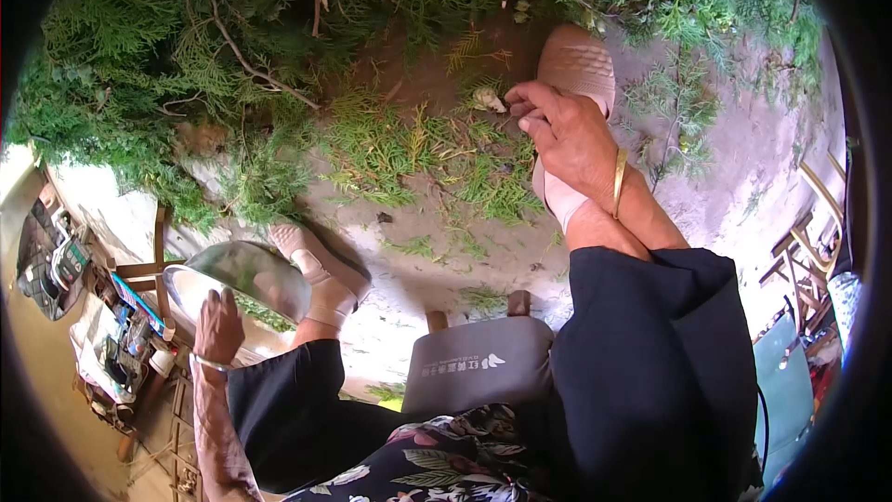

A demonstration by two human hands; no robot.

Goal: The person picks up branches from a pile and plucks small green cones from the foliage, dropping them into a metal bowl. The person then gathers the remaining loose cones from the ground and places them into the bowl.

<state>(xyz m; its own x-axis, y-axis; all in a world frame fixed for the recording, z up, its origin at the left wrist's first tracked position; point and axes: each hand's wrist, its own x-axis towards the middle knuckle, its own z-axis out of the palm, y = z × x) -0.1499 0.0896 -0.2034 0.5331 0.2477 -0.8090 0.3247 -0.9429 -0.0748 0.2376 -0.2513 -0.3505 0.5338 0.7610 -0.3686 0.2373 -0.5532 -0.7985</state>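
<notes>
My left hand (219, 327), with a silver bangle at the wrist, grips the rim of a shiny metal bowl (265, 279). The bowl is tilted on its side beside my left shoe (321, 260), and greenery shows past its lower edge. My right hand (567, 135), wearing a gold bangle, reaches down in front of my right shoe (578, 65). Its fingers are bent but apart, with the tips close to a small pale clump (489, 99) on the ground. Loose green sprigs (400, 153) lie scattered to the left of that hand.
Cut evergreen branches (260, 28) are heaped across the far side. Between my legs stands a grey padded seat back (478, 363) with printed white lettering. Cluttered items (121, 344) fill the left edge, and wooden chair frames (808, 251) stand at the right.
</notes>
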